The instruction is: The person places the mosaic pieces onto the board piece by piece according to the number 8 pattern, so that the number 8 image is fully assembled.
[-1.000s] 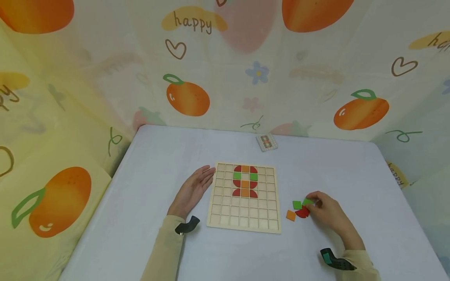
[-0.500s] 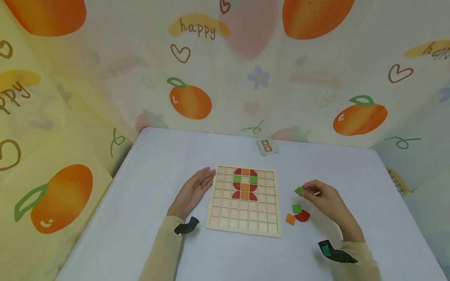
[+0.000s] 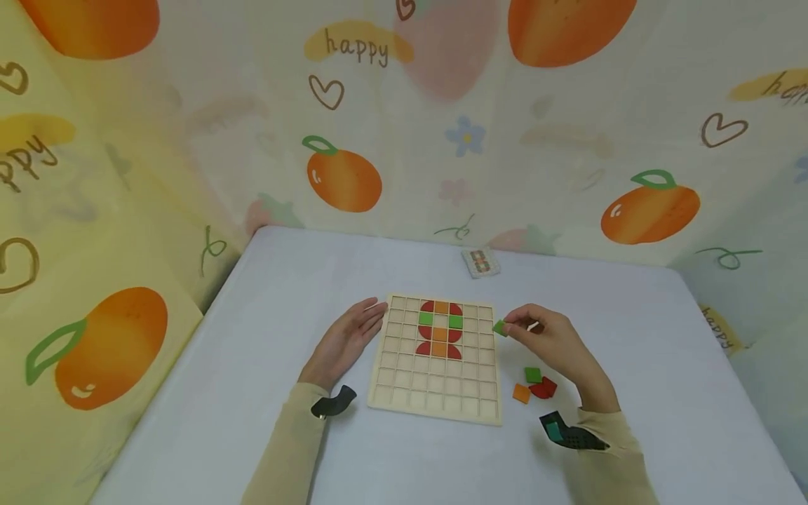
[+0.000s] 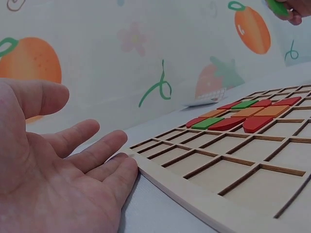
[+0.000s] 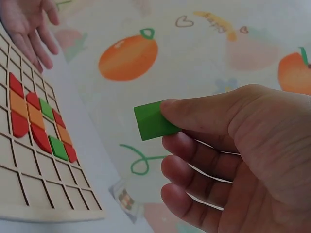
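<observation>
Between thumb and index finger, my right hand pinches a green square tile, raised near the right edge of a wooden grid board. Red, orange and green tiles fill part of the board's upper middle cells, with an orange tile in the centre column. My left hand lies palm up at the board's left edge, its relaxed fingers touching or very close to the rim. It holds nothing.
Right of the board lie a loose green tile, an orange tile and red pieces. A stack of pattern cards sits at the back of the white table. Patterned cloth hangs behind it.
My right hand has picked the green tile up from the loose pieces and carried it left and away from me to the board's right edge. The left hand has stayed in place.
</observation>
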`<state>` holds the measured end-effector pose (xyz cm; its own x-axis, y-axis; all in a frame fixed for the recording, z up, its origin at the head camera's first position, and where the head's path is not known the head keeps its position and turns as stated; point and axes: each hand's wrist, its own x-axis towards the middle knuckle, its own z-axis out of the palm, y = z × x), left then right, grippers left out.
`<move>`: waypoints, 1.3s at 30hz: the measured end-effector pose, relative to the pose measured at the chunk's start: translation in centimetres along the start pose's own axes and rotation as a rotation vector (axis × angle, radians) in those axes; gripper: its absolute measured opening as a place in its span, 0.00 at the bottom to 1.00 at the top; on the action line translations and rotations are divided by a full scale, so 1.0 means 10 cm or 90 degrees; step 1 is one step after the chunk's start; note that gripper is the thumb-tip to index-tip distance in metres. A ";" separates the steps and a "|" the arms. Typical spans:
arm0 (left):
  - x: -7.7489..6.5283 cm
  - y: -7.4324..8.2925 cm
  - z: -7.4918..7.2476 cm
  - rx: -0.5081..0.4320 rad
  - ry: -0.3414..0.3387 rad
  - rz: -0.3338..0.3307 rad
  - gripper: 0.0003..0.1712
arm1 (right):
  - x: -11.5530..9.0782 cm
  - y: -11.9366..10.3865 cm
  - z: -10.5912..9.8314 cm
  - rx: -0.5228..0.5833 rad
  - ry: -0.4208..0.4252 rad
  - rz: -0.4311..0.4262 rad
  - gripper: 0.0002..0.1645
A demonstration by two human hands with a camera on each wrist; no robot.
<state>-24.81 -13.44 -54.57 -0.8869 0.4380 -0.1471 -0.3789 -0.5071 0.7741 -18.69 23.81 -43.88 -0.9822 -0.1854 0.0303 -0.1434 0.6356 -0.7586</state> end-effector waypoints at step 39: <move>0.01 0.00 0.00 0.013 0.000 0.002 0.33 | 0.27 -0.05 0.59 -0.017 -0.165 0.004 0.03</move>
<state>-24.89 -13.38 -54.52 -0.8881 0.4362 -0.1446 -0.3703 -0.4928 0.7874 -20.59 18.56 -47.31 -0.9196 -0.3649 -0.1456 -0.1433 0.6566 -0.7405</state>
